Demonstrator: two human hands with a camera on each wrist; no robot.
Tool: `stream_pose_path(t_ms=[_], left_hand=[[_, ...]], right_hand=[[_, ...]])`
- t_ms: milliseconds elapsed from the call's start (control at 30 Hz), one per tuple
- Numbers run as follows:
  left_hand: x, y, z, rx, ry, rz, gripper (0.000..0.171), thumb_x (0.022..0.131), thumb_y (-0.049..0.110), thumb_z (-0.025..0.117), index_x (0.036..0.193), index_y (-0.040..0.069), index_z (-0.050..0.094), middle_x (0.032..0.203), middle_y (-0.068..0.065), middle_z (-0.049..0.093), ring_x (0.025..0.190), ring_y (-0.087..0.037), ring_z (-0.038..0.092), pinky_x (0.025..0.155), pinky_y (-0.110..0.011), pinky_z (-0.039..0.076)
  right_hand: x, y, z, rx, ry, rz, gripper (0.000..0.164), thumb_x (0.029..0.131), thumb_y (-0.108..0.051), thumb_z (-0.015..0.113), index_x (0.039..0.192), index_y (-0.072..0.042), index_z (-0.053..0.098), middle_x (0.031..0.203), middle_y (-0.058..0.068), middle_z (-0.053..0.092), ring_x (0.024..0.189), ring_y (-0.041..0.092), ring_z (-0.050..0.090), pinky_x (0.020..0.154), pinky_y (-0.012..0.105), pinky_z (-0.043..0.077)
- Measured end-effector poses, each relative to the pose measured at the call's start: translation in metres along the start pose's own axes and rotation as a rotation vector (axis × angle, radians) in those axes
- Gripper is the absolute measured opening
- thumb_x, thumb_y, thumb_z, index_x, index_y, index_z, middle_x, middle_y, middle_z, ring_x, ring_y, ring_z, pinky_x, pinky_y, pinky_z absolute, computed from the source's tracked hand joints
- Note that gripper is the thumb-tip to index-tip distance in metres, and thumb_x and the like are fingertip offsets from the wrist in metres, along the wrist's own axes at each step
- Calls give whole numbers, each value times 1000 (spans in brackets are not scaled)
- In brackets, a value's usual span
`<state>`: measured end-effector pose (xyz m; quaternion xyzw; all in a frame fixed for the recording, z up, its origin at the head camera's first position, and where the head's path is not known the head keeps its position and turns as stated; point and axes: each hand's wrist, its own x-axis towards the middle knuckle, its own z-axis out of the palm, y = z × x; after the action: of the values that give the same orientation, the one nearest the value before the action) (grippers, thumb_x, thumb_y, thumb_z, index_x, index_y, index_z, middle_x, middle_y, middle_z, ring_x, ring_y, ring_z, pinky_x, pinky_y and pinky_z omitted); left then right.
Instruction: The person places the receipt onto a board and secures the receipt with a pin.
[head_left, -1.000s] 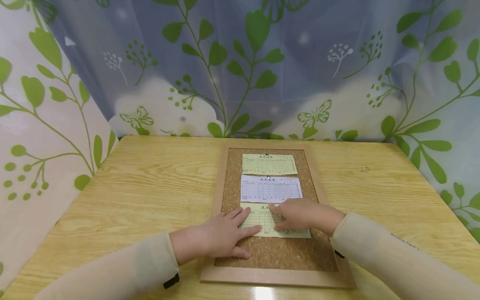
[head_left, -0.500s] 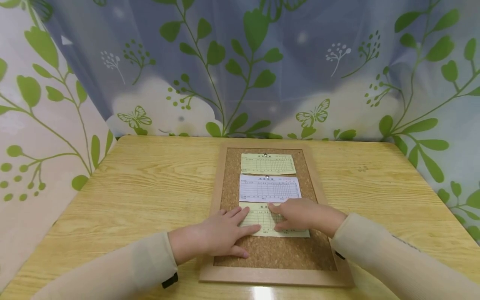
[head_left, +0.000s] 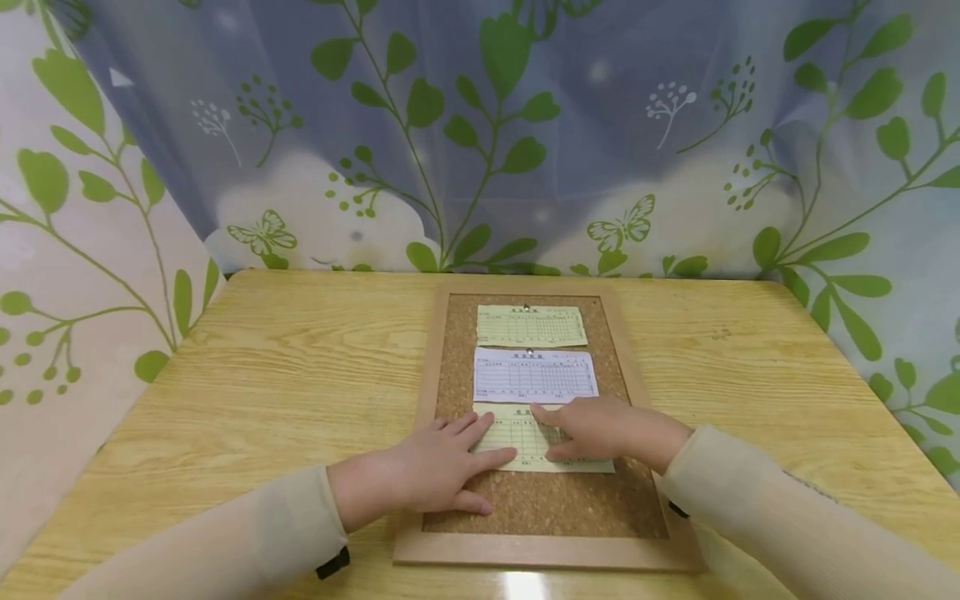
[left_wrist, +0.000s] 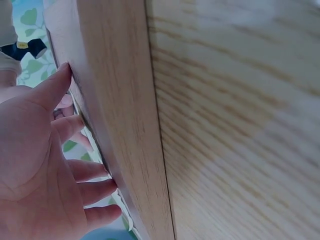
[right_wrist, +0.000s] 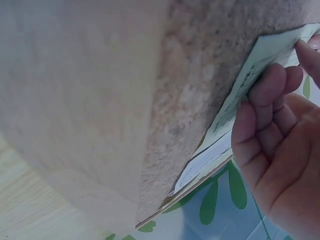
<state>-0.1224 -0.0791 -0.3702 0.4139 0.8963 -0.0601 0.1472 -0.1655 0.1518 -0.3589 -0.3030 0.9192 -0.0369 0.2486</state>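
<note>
A pale yellow printed form slip (head_left: pixel 529 433) lies lowest on the framed corkboard (head_left: pixel 555 508). My left hand (head_left: pixel 438 467) rests on its left part with fingers spread, thumb down on the cork. Over its right part is my right hand (head_left: pixel 592 429), one fingertip at the middle of the top edge, another digit lower on the paper. The right wrist view shows the other fingers (right_wrist: pixel 245 122) curled beside the slip (right_wrist: pixel 250 72). Whatever is under the upper fingertip is hidden, so I cannot tell if it holds something small. Above are a white slip (head_left: pixel 536 375) and another yellow slip (head_left: pixel 531 326).
A small metal pin (head_left: pixel 529 352) sits at the white slip's top, and another pin (head_left: pixel 527 308) at the upper yellow slip's. The board's wooden frame (head_left: pixel 547 552) lies on a wood-grain table (head_left: pixel 315 358). A leaf-patterned curtain (head_left: pixel 480 167) hangs behind the table.
The whole head view shifts slightly left. Both hands keep their places on the lowest slip, and the slips stay where they are on the board.
</note>
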Motion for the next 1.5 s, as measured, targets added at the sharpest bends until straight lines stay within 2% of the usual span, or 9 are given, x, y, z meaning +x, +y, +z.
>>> stream_pose_path(t_ms=[133,300,433,600,867,1233,1500], left_hand=[[-2,-1,0,-9,-8,-4,69,88,65,38,148,35,24,153,-15,16,138,-32,20,104,-51,28],[-3,-2,-1,-13,-17,-3,69,88,65,36,148,35,23,154,-14,14,138,-32,19,104,-52,27],[-3,-1,-1,-8,-10,1,68,88,64,36,148,34,23,153,-14,15,138,-31,20,104,-52,28],[-3,-1,0,0,-4,4,68,89,64,36,148,34,24,154,-13,16,138,-31,20,104,-51,28],[-4,-2,0,-24,-12,-4,68,89,63,38,149,33,24,154,-12,14,139,-29,18,105,-52,26],[-8,-4,3,-45,8,-21,68,89,63,39,148,30,26,154,-12,15,139,-29,17,105,-52,25],[-11,-7,7,-43,14,-50,71,88,65,36,149,30,24,154,-13,13,140,-29,16,106,-52,24]], right_hand=[[-1,0,0,17,-6,-1,65,91,-35,60,145,-11,34,52,-4,42,48,10,33,55,34,38],[-1,5,4,91,-17,12,68,91,-35,60,148,-16,29,56,-4,46,48,9,34,52,30,35],[-4,11,8,166,0,9,68,91,-33,61,148,-18,29,61,-4,52,50,9,39,51,28,37],[-6,13,9,206,14,2,67,90,-32,62,148,-18,30,61,-4,53,50,8,40,51,28,37],[-10,16,9,203,23,-17,66,91,-30,62,147,-14,31,57,-5,51,47,7,36,50,26,36],[-19,20,6,161,47,-33,70,87,-41,64,144,-11,36,59,-6,52,50,8,41,51,28,39],[-25,28,9,149,76,-49,70,87,-44,61,142,-6,40,55,-8,47,47,6,35,49,26,35]])
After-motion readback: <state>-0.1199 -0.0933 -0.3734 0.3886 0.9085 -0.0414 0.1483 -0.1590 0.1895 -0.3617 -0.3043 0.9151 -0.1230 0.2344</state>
